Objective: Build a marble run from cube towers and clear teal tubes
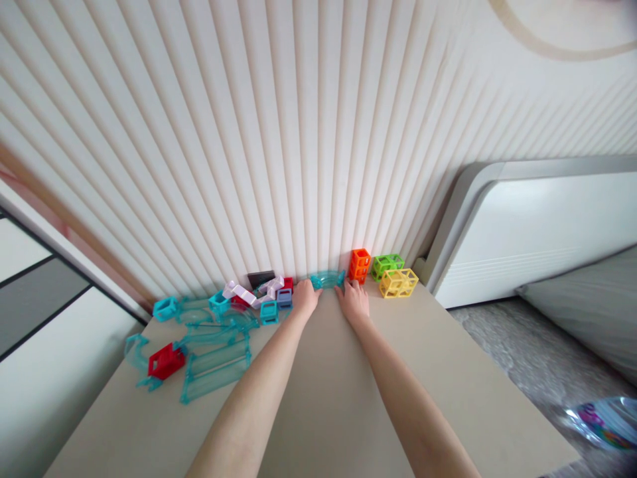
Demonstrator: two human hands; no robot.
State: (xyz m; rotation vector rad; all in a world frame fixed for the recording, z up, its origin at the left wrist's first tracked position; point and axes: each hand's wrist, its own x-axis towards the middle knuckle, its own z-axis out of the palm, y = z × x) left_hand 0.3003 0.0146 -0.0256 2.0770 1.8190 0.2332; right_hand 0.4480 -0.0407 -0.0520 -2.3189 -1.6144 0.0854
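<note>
Both hands set a teal curved track piece [327,279] against the wall.
It lies at the table's [448,372] far edge, the left hand [305,298] and right hand [353,302] each gripping an end; orange cube [359,265] just right, loose pieces [213,345] left. Next, I judge, it needs aligning carefully.

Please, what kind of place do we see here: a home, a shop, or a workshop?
Probably a bedroom at home. A white padded bed headboard stands at the right, the wall has cream ribbed panelling, and colourful plastic toy frame blocks lie on the beige tabletop.
</note>
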